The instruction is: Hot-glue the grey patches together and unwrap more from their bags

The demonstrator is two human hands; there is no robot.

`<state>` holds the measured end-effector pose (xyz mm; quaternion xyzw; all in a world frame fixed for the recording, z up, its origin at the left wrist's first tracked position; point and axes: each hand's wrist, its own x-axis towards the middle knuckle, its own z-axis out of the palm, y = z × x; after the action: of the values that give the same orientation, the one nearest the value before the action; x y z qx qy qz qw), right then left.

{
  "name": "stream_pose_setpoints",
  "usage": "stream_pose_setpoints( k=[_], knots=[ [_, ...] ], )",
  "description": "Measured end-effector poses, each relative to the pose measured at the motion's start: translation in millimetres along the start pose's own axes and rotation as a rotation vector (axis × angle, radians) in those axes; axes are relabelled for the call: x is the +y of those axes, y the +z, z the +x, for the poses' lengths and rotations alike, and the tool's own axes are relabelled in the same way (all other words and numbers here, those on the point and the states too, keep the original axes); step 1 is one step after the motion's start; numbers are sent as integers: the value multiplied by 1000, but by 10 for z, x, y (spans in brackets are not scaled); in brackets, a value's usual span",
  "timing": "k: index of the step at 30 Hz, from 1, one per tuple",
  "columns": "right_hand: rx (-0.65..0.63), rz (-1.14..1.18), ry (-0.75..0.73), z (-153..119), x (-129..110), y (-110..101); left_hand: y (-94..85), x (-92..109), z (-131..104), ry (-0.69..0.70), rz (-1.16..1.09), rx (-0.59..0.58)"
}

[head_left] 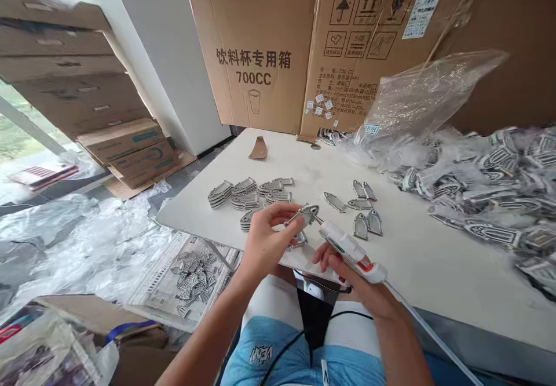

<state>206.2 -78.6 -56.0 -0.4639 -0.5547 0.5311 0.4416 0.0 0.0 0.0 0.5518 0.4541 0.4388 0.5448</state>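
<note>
White, smooth-topped table [417, 264] formed the work surface; over its near edge, the right hand [343, 267] grasped a white, corded glue gun [345, 244] with a red part, its slim tip just beside a small silver-grey, arched openwork piece [309, 214] pinched in the fingertips of the left hand [270, 229]. Beyond lay neat stacks of like pieces [220, 193] leftward and loose ones [360, 224] rightward, with large brown cardboard cartons [256, 21] standing at the far edge.
</note>
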Motion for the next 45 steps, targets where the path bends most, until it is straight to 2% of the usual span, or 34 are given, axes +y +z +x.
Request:
stream_pose_setpoints(
  k=[6,19,26,34,40,45],
  knots=[
    [15,30,70,1,-9,23,-4,-10,17,-3,-22,31],
    [95,34,42,-26,-16,104,5,48,-44,-66,-108,-25],
    [89,81,95,-28,0,113,1,80,-64,-82,-118,-34],
    [137,76,107,-48,-33,154,-17,88,-75,-92,-121,-42],
    [156,118,175,-61,-60,166,-19,66,-78,-84,-128,-51],
    [128,60,143,-56,-39,128,-12,62,-75,-81,-132,-50]
  ],
)
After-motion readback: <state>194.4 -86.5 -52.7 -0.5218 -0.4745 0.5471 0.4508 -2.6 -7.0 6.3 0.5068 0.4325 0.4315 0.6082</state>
